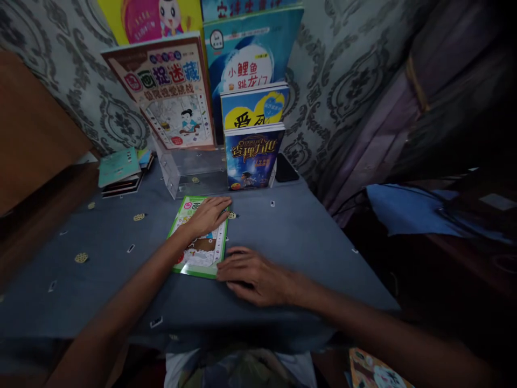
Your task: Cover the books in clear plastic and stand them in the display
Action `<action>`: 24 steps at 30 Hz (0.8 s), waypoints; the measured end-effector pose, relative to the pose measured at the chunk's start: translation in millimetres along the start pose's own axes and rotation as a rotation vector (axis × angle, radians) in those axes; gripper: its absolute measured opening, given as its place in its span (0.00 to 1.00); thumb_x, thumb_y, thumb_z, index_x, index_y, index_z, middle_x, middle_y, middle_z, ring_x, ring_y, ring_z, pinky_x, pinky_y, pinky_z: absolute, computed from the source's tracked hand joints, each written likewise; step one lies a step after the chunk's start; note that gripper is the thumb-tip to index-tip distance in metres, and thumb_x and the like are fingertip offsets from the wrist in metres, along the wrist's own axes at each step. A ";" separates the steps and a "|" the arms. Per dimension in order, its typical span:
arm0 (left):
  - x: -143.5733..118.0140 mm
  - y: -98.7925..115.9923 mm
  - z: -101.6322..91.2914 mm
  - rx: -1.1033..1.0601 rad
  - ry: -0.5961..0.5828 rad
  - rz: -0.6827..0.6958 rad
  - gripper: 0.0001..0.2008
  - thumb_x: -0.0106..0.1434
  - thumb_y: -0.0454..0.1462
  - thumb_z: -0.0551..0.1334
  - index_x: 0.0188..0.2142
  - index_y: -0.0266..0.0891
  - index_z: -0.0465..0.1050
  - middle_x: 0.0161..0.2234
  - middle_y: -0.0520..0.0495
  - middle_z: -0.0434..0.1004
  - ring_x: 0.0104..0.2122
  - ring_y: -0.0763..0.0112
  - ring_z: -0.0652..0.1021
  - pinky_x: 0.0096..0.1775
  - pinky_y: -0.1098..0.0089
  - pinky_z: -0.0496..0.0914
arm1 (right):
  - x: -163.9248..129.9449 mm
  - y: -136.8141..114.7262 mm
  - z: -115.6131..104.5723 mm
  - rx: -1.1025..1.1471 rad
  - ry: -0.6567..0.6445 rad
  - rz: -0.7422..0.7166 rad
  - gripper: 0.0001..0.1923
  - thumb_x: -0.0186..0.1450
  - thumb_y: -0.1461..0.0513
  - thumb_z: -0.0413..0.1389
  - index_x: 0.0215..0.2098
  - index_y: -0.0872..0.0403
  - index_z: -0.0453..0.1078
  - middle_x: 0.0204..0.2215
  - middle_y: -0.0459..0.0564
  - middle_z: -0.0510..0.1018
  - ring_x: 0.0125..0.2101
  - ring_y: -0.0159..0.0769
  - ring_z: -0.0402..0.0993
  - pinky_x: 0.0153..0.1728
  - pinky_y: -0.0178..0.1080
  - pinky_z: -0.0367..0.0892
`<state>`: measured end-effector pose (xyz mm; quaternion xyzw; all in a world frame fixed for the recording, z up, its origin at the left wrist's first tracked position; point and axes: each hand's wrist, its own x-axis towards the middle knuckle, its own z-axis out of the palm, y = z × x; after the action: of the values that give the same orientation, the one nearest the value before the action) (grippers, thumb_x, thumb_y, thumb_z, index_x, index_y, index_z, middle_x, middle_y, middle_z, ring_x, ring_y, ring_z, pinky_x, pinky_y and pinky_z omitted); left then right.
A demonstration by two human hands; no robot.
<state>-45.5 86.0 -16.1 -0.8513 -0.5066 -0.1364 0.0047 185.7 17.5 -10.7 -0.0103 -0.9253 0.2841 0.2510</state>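
A green-edged picture book (197,269) lies flat on the cloth-covered table in front of me. My left hand (209,214) rests across its upper right part, fingers stretched out and palm down, hiding some of the cover. At the lower right corner of the book is my right hand (254,277), slightly blurred. Its fingers are loosely bent and a little apart, with the fingertips touching the edge; no grip on the book can be made out.
Behind the book stands a clear plastic rack (172,172) with several upright books, among them a brown-framed book (177,102) and a dark blue book (254,161). A phone (286,168) is beside it. More books (119,170) are stacked at left; an orange book (374,372) is below right.
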 end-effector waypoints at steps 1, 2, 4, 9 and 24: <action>-1.8 -0.3 -0.1 -0.006 0.005 0.000 0.23 0.74 0.41 0.51 0.62 0.32 0.68 0.63 0.35 0.70 0.61 0.55 0.72 0.62 0.52 0.64 | 0.2 0.3 0.3 -0.002 -0.009 0.023 0.13 0.71 0.64 0.52 0.50 0.55 0.76 0.46 0.53 0.85 0.50 0.38 0.80 0.63 0.49 0.63; -4.4 -1.1 -1.0 -0.012 0.013 -0.003 0.23 0.74 0.42 0.51 0.62 0.33 0.67 0.63 0.35 0.70 0.61 0.55 0.72 0.62 0.52 0.64 | 0.6 0.8 0.6 -0.008 -0.020 0.057 0.13 0.72 0.63 0.52 0.51 0.54 0.75 0.48 0.53 0.84 0.52 0.39 0.78 0.64 0.50 0.61; -13.1 -4.7 -4.7 -0.017 0.034 -0.020 0.22 0.74 0.41 0.51 0.62 0.33 0.67 0.63 0.35 0.70 0.62 0.56 0.72 0.63 0.53 0.65 | 1.9 2.7 1.0 -0.039 -0.045 0.139 0.14 0.73 0.61 0.53 0.54 0.54 0.74 0.52 0.55 0.82 0.58 0.40 0.74 0.66 0.54 0.58; -56.3 -27.1 -16.0 0.000 0.082 -0.138 0.23 0.74 0.42 0.51 0.61 0.33 0.68 0.62 0.36 0.71 0.61 0.57 0.72 0.64 0.52 0.64 | 17.8 21.4 -1.3 -0.210 -0.075 0.314 0.22 0.74 0.56 0.51 0.64 0.54 0.67 0.65 0.61 0.68 0.67 0.44 0.62 0.69 0.59 0.48; -96.4 -54.7 -3.2 -0.052 0.226 -0.394 0.22 0.71 0.41 0.53 0.61 0.39 0.70 0.63 0.40 0.71 0.62 0.56 0.72 0.64 0.52 0.64 | 83.1 83.7 0.3 -0.491 -0.051 0.782 0.51 0.70 0.36 0.35 0.71 0.70 0.50 0.72 0.73 0.49 0.73 0.55 0.42 0.70 0.52 0.42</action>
<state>-136.8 29.1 -43.0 -0.7150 -0.6557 -0.2423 0.0128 102.6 100.9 -17.2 -0.4109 -0.8976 0.1302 0.0921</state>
